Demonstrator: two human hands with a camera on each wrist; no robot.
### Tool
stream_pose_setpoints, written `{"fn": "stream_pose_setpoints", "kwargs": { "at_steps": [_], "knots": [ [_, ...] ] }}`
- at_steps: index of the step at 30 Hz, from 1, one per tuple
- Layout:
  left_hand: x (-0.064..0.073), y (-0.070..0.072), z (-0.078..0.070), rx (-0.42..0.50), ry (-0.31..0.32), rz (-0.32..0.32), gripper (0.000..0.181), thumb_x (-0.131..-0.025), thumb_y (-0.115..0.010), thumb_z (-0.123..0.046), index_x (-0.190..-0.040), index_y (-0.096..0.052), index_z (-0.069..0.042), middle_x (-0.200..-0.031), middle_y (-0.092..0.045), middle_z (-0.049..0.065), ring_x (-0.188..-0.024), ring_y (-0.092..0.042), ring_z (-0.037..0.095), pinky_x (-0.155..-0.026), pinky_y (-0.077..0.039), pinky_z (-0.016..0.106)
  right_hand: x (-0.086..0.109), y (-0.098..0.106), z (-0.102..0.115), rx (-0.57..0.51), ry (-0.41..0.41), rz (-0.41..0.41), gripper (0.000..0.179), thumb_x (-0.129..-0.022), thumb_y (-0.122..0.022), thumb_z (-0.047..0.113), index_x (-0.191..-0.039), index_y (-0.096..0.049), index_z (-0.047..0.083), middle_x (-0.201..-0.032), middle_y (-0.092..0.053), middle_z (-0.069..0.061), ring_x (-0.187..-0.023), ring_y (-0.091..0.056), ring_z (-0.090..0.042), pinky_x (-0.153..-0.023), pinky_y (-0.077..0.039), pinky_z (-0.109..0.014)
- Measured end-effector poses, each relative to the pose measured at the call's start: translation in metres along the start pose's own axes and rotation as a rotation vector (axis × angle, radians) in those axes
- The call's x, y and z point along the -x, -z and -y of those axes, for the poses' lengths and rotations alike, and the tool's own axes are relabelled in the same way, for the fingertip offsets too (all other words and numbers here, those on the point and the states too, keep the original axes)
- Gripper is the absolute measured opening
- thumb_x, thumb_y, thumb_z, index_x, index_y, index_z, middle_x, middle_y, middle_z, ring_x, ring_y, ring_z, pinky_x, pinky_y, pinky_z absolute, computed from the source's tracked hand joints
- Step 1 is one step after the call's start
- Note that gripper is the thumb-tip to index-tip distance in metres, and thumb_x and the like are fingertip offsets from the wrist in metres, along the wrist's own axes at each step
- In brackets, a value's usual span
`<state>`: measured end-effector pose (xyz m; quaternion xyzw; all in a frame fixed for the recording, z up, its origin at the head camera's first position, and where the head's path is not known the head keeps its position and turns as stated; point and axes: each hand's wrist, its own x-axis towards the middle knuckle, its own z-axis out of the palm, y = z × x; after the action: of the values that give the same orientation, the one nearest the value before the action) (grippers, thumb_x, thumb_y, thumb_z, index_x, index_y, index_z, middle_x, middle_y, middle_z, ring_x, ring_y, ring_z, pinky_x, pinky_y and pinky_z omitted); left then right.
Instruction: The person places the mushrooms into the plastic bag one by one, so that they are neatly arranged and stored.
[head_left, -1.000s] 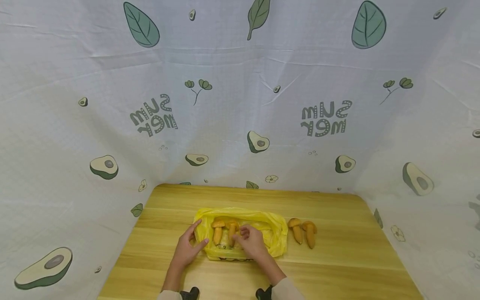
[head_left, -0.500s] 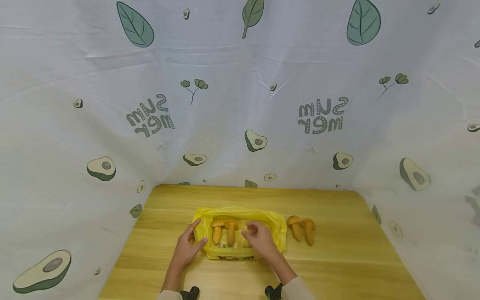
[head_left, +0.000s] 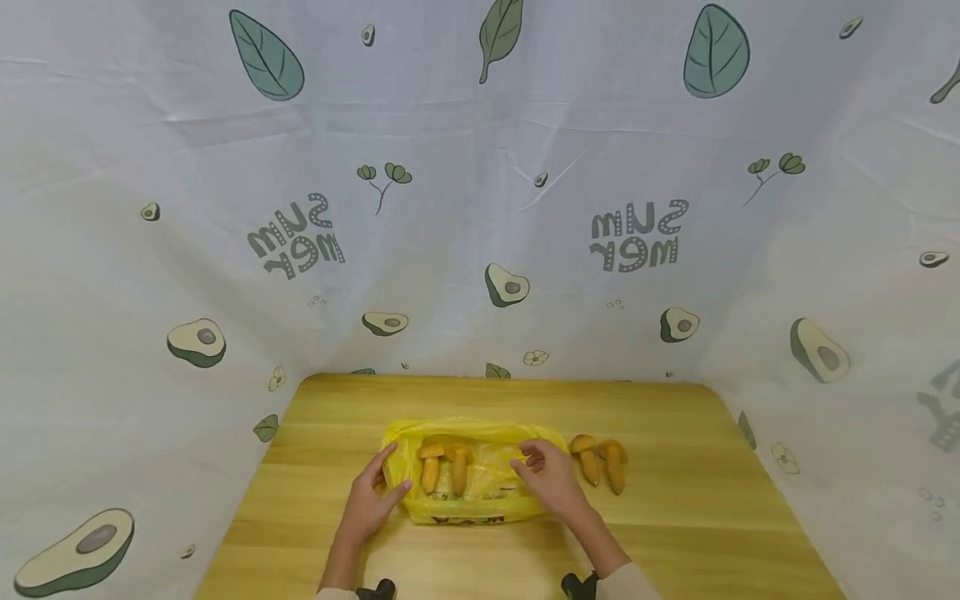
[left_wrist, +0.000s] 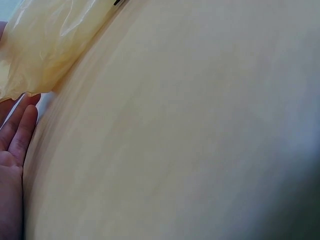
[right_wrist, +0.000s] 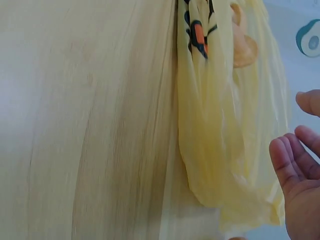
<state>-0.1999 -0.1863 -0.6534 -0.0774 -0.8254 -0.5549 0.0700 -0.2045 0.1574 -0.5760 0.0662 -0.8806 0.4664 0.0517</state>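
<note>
A yellow plastic bag (head_left: 480, 507) lies on the table with its mouth spread wide. Two orange-brown mushrooms (head_left: 444, 471) sit side by side in its left part. My left hand (head_left: 366, 504) rests against the bag's left end, thumb and forefinger spread. In the left wrist view the extended fingers (left_wrist: 27, 127) reach past the bag's edge. Over the bag's right end hovers my right hand (head_left: 555, 483), holding nothing, its fingers loosely bent. Through the thin bag (right_wrist: 210, 125) a mushroom (right_wrist: 244, 50) shows in the right wrist view.
Two more mushrooms, a left one (head_left: 585, 460) and a right one (head_left: 613, 468), lie on the wooden table (head_left: 690, 500) just right of the bag. A white cloth (head_left: 450, 208) printed with avocados and leaves hangs behind the table and along its sides.
My right hand has moved away from the right mushroom inside the bag, across to the bag's right end. My left hand stays at the left end. The view has shifted slightly.
</note>
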Motion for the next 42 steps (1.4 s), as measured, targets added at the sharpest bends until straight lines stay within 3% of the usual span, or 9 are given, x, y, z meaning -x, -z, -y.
{"fn": "stream_pose_setpoints", "kwargs": {
  "at_steps": [14, 18, 28, 31, 38, 42],
  "knots": [
    [-0.002, 0.003, -0.003, -0.028, -0.024, -0.011, 0.072, -0.092, -0.079, -0.026, -0.155, -0.047, -0.015, -0.159, -0.047, 0.013, -0.135, -0.057, 0.036, -0.106, -0.052, 0.04, -0.001, 0.033, -0.018, 0.037, 0.027, -0.087, 0.032, -0.089, -0.082, 0.012, -0.116, -0.07, 0.0, -0.105, -0.071, -0.016, -0.089, -0.067, -0.023, -0.079, -0.06, -0.034],
    [-0.001, 0.004, -0.004, -0.029, -0.025, -0.005, 0.072, -0.093, -0.078, -0.027, -0.156, -0.046, -0.015, -0.16, -0.046, 0.014, -0.137, -0.055, 0.037, -0.106, -0.052, 0.044, 0.001, 0.043, -0.022, 0.066, 0.066, -0.119, 0.031, -0.087, -0.083, 0.011, -0.113, -0.071, -0.001, -0.102, -0.073, -0.014, -0.087, -0.069, -0.025, -0.076, -0.061, -0.034],
    [0.001, 0.002, -0.003, -0.016, 0.011, 0.011, 0.073, -0.092, -0.079, -0.027, -0.157, -0.045, -0.017, -0.16, -0.045, 0.011, -0.138, -0.054, 0.035, -0.109, -0.049, 0.047, 0.008, 0.068, -0.035, 0.054, 0.024, -0.096, 0.035, -0.092, -0.079, 0.015, -0.12, -0.069, -0.003, -0.107, -0.072, -0.015, -0.093, -0.067, -0.025, -0.08, -0.06, -0.032],
    [0.002, 0.002, -0.003, -0.009, -0.005, 0.004, 0.072, -0.092, -0.079, -0.026, -0.156, -0.046, -0.016, -0.16, -0.046, 0.013, -0.137, -0.055, 0.037, -0.108, -0.049, 0.048, 0.009, 0.073, -0.04, 0.069, 0.026, -0.105, 0.034, -0.093, -0.078, 0.016, -0.12, -0.069, -0.002, -0.109, -0.072, -0.016, -0.093, -0.066, -0.025, -0.079, -0.059, -0.03],
    [0.005, 0.009, -0.046, -0.04, -0.017, 0.022, 0.07, -0.093, -0.077, -0.014, -0.153, -0.044, 0.003, -0.157, -0.045, 0.024, -0.135, -0.055, 0.044, -0.106, -0.048, 0.057, 0.007, 0.08, -0.043, 0.081, 0.004, -0.12, 0.037, -0.095, -0.077, 0.02, -0.122, -0.068, -0.002, -0.11, -0.071, -0.019, -0.096, -0.067, -0.029, -0.081, -0.06, -0.04],
    [0.005, 0.002, -0.029, -0.04, -0.022, -0.001, 0.071, -0.093, -0.077, -0.012, -0.154, -0.044, 0.002, -0.157, -0.045, 0.024, -0.135, -0.055, 0.043, -0.106, -0.049, 0.055, 0.01, 0.085, -0.047, 0.076, -0.011, -0.112, 0.042, -0.095, -0.076, 0.022, -0.126, -0.065, -0.004, -0.114, -0.071, -0.021, -0.1, -0.067, -0.032, -0.083, -0.06, -0.036]
  ]
}}
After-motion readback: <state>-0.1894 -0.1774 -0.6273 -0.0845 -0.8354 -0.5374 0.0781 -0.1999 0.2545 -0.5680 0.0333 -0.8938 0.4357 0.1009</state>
